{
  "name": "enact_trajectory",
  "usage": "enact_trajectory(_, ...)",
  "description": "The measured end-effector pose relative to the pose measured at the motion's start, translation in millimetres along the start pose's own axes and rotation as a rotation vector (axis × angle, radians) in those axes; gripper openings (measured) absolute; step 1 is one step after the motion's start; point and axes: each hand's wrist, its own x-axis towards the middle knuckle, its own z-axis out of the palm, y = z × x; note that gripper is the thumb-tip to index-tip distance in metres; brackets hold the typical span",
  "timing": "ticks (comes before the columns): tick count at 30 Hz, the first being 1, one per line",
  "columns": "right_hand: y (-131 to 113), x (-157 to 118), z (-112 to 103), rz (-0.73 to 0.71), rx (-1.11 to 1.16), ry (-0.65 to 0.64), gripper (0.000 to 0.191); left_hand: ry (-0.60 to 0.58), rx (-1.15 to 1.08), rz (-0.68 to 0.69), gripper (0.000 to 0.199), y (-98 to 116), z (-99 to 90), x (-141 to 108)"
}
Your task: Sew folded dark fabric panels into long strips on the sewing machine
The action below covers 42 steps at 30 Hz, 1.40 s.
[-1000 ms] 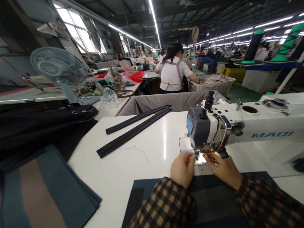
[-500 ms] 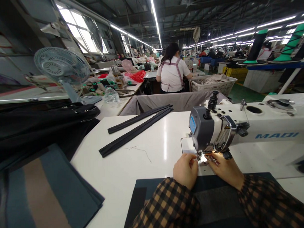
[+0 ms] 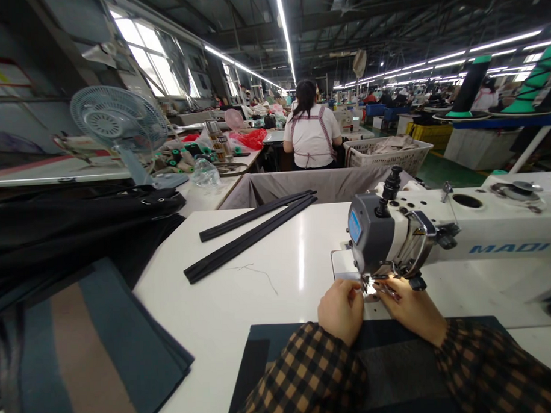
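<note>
My left hand (image 3: 341, 311) and right hand (image 3: 412, 310) sit close together at the needle area (image 3: 368, 286) of a white MAQI sewing machine (image 3: 394, 232). The left fingertips pinch something tiny there, hidden by the fingers. A small metal tool (image 3: 389, 290), perhaps thread snips, shows in my right fingers. Under my forearms lies a dark fabric panel (image 3: 399, 371) on the white sewing table (image 3: 277, 248). Two long black strips (image 3: 249, 237) lie further forward, and a thin loose thread (image 3: 255, 273) lies near them.
A folded teal-and-tan striped fabric stack (image 3: 91, 351) and a black fabric pile (image 3: 68, 226) fill the left side. Beyond the table are a grey cloth bin (image 3: 311, 184), a co-worker (image 3: 311, 133), a white basket (image 3: 386, 154) and a desk fan (image 3: 119, 121).
The whole scene has drifted slightly right and down in the picture. My hands have stayed at the needle, and the co-worker ahead has shifted a little at the basket.
</note>
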Motion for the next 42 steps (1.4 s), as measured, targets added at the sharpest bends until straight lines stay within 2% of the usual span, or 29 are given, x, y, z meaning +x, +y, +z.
enact_trajectory(12, -0.7, -0.9, -0.4, -0.019, -0.025, -0.003, 0.021, -0.005, 0.001, 0.006, 0.019, 1.5, -0.7, -0.5)
enact_trajectory(26, -0.3, 3.4, 0.0, -0.026, -0.161, 0.050, 0.022, -0.009, 0.007, 0.009, 0.018, 0.9, -0.2, -0.8)
enact_trajectory(42, 3.1, 4.0, 1.6, -0.079, -0.079, -0.010, 0.022, -0.008, -0.008, 0.009, 0.018, 0.8, 0.4, -1.2)
